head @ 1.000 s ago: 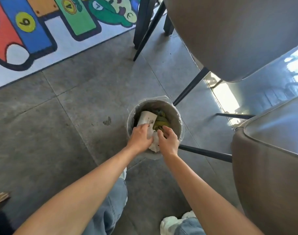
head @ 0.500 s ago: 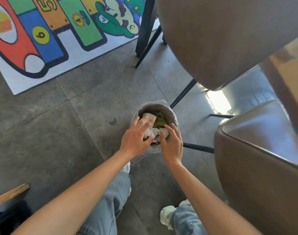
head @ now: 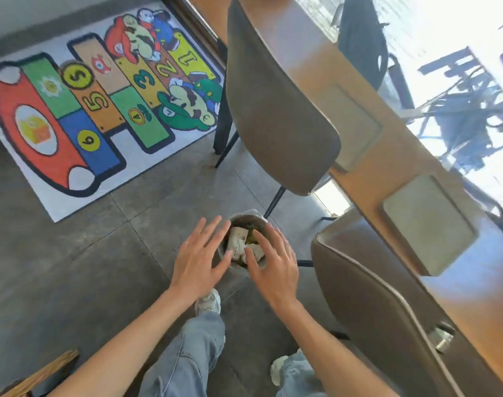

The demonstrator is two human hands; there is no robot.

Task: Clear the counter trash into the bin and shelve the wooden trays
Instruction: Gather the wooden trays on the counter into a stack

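Observation:
A small round grey bin (head: 246, 217) stands on the floor between two chairs. White crumpled paper trash (head: 236, 244) and some green scraps lie inside it. My left hand (head: 197, 257) hovers above the bin's left rim, fingers spread, holding nothing. My right hand (head: 271, 260) hovers over the bin's right side, also spread and holding nothing. Two flat trays rest on the wooden counter (head: 356, 179) at the right: a near tray (head: 429, 224) and a farther tray (head: 356, 126).
Two brown leather chairs flank the bin, a far chair (head: 276, 110) and a near chair (head: 379, 299). A colourful numbered play mat (head: 81, 116) lies on the grey tile floor at the left. A wooden edge (head: 41, 373) shows at the bottom left. A metal cylinder (head: 440, 338) sits near the counter's front.
Both hands let go of the paper, opened and rose away from the bin. The camera lifted, bringing the counter and its trays into view.

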